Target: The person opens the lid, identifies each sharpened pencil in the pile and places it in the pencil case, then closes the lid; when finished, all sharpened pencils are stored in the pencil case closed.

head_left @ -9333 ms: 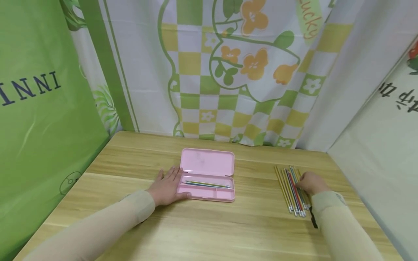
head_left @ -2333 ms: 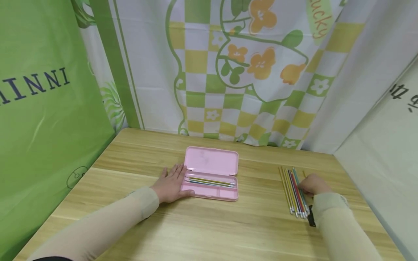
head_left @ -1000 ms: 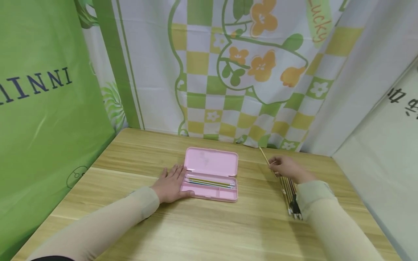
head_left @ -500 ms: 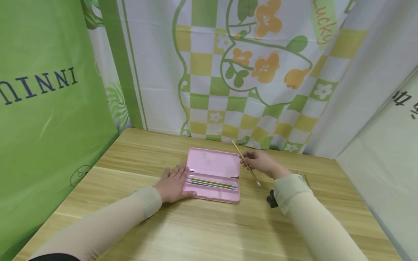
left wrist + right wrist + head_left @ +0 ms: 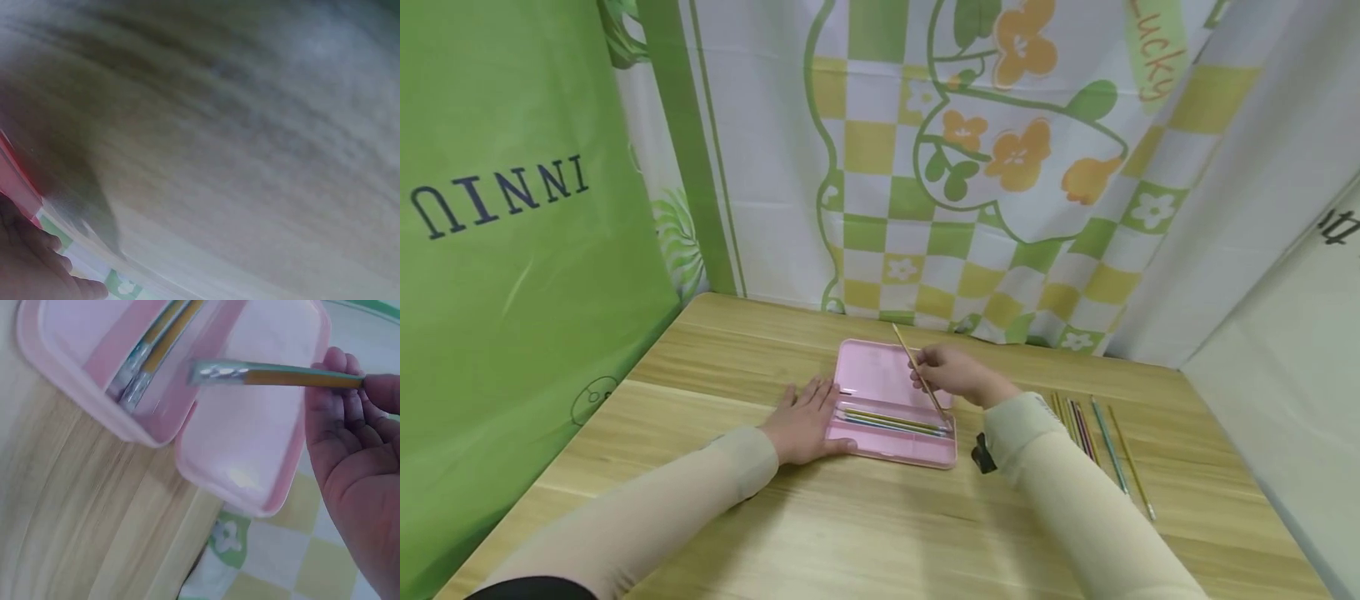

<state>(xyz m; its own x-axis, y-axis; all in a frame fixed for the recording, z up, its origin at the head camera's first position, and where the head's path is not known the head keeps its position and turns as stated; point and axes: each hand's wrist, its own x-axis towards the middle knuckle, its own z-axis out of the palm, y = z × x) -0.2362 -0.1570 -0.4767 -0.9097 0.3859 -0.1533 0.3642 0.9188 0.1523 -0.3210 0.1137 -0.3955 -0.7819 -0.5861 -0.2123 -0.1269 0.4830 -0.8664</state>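
My right hand (image 5: 951, 372) pinches a yellow pencil (image 5: 917, 365) between thumb and fingers. In the right wrist view the pencil (image 5: 281, 376) crosses over the opened lid, its silver ferrule end pointing toward the base. The pink pencil case (image 5: 871, 367) lies with its lid folded back. Several pencils (image 5: 891, 422) lie lengthwise in its long rear compartment. Flat against the case's left end rests my left hand (image 5: 803, 425), fingers straight and thumb along the front corner. The left wrist view catches only part of that hand (image 5: 34, 265) beside the pink edge.
More pencils (image 5: 1105, 442) lie on the wooden table (image 5: 820, 533) at the right, partly behind my right sleeve. A black strap (image 5: 982, 454) hangs at the right cuff. A printed curtain (image 5: 880, 217) closes off the table's back edge, and a green one (image 5: 535, 275) its left.
My right hand took a yellow pencil from the right-hand pile and carried it left, over the case. More pencils lie in the case than at first. My left hand stayed at the case.
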